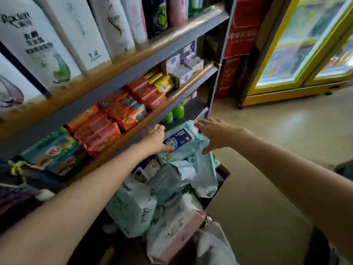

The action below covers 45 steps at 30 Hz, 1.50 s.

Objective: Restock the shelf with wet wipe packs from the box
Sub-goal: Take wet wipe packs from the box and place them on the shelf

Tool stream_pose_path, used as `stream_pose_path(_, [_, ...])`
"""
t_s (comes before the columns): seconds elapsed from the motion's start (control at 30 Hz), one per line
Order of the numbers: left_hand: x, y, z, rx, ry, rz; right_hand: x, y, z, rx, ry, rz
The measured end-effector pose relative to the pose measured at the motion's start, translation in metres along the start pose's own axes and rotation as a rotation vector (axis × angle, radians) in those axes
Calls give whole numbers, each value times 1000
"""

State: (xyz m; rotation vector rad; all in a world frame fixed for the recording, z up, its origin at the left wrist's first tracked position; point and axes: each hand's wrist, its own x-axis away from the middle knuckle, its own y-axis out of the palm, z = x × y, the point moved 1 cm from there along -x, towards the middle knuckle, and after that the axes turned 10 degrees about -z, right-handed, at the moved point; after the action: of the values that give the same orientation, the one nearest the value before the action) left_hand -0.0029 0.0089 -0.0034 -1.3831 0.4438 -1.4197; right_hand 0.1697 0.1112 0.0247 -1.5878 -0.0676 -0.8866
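Head view looks down along our two bare forearms toward a grey metal shelf unit with wooden rails on our left and a brown cardboard box on the floor beside it. Our left hand grips the near-left end of a pale blue soft wet wipe pack with a dark blue label, thumb on the label and the other fingers curled behind the pack's edge. Our right hand hovers over the pack's right end with fingers spread and fairly straight; we cannot tell whether it touches the pack. The pack is held above the heap in the box, just in front of the low shelf level where two green bottles stand. The box below is piled with more pale blue, white and pink wipe packs, lying at mixed angles. On the shelf level above, orange and red flat packs sit in rows, with yellow packs and small white cartons farther along. Tall white bottles fill the top level. A yellow-framed glass-door cabinet stands at the far right on the beige floor.
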Motion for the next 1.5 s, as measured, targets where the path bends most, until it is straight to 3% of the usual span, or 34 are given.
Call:
stream_pose_path(0.3, [-66,22,-7,-74,-28,-255,-137,-2,7,289,-285,-233])
stream_pose_path(0.6, [-90,25,-11,-72,-106,-394,-135,22,-7,299,-329,-24])
stream_pose_path(0.7, [-86,26,-5,-101,-74,-329,-118,24,-3,293,-261,28])
stream_pose_path(0.87, [-76,5,45,-181,142,-38,-63,-1,41,292,-89,154])
stream_pose_path(1.03, [-89,-81,172,-286,374,234,35,-62,140,423,296,340])
stream_pose_path(1.2, [-86,-152,348,-416,659,659,167,-100,256,494,669,424])
stream_pose_path(1.3, [-64,-175,468,-381,899,727,266,-99,317,453,873,435])
stream_pose_path(1.4, [-22,-184,589,-363,1155,969,383,-79,361,461,1102,510])
stream_pose_path(1.5, [43,-189,707,-307,1441,1061,507,-64,383,522,1373,609])
